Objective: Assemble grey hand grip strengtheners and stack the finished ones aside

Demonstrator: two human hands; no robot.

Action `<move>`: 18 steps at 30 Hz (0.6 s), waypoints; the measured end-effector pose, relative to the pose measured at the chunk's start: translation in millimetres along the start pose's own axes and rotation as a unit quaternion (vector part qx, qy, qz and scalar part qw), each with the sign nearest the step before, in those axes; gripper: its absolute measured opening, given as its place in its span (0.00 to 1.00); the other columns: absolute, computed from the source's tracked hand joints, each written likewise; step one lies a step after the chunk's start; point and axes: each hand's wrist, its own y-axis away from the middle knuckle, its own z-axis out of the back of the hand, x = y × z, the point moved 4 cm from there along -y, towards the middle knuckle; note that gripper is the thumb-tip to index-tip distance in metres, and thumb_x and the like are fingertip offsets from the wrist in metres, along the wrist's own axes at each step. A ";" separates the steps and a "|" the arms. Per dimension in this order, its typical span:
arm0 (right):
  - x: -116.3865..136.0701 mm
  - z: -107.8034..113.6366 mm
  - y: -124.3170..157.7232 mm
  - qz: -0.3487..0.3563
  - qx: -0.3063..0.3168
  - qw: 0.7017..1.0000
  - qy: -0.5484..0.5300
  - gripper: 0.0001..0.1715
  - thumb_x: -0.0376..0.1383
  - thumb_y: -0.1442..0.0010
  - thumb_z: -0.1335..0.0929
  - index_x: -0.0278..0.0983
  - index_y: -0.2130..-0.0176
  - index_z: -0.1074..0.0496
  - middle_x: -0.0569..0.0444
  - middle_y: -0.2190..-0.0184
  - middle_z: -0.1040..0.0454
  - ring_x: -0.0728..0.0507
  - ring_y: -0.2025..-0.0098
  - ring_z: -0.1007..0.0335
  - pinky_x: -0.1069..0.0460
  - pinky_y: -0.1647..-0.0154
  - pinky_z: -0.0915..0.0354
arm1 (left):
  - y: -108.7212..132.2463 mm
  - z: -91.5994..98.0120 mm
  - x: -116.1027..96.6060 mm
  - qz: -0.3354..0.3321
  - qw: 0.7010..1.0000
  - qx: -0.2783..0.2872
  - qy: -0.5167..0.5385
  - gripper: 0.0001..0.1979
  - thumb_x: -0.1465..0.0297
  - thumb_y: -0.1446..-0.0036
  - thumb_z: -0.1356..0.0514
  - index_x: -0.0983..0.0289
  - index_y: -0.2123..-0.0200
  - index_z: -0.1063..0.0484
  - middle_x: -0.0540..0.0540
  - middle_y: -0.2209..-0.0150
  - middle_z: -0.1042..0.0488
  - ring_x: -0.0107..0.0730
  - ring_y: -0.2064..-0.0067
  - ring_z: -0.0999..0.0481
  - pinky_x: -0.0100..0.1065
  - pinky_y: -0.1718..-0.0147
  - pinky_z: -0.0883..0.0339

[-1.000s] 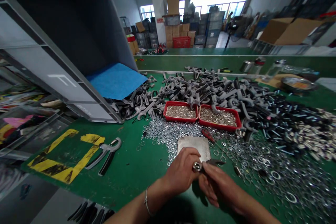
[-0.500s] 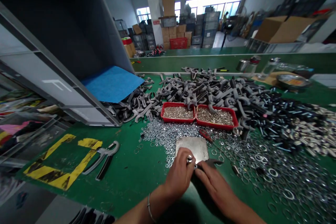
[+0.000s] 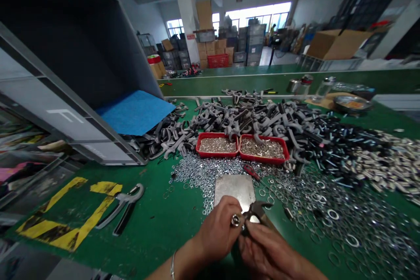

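My left hand pinches a small shiny metal ring part at its fingertips. My right hand is closed round a grey curved handle piece that meets the ring. Both hands hover low over the green table, just in front of a flat steel plate. Loose washers lie scattered beside and beyond the plate. Two red trays of small metal pieces stand behind it.
A big heap of grey handle parts fills the table's middle, with black and silver parts to the right. A tipped grey crate with a blue sheet stands left. An assembled hand grip lies by yellow tape marks.
The camera tilted up and shifted a little. My hands kept working the ring and handle piece together; the handle's curved end now stands up above my right fingers.
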 end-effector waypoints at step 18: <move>-8.7 53.3 48.1 0.073 -0.146 0.946 0.280 0.21 0.46 0.30 0.43 0.41 0.57 0.25 0.51 0.65 0.20 0.44 0.66 0.24 0.53 0.63 0.31 | -114.5 -19.1 43.5 -0.041 0.910 0.237 -0.338 0.17 0.57 0.39 0.41 0.64 0.57 0.27 0.60 0.56 0.28 0.47 0.52 0.31 0.46 0.51 0.36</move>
